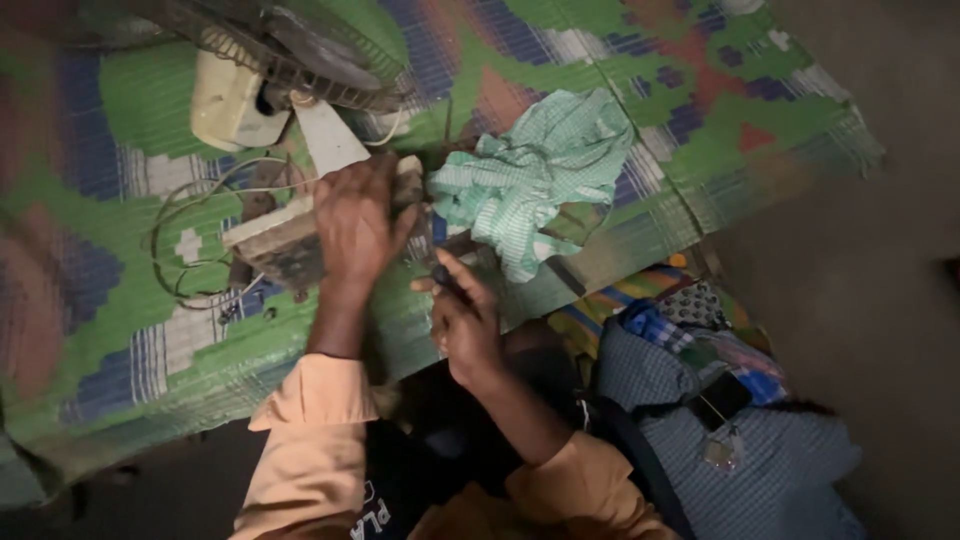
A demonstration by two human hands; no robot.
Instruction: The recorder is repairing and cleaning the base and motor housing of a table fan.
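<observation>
Hands [355,225] on fan base [285,240], woven mat [120,330]

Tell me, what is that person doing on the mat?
A person in orange sleeves bends over a table fan lying on a green woven mat. The left hand presses on the fan's base, beside a looped cord. The right hand grips a thin dark tool. A crumpled green checked cloth lies close by.

Peach-orange long sleeves [320,440] with loosely turned-back cuffs
</observation>
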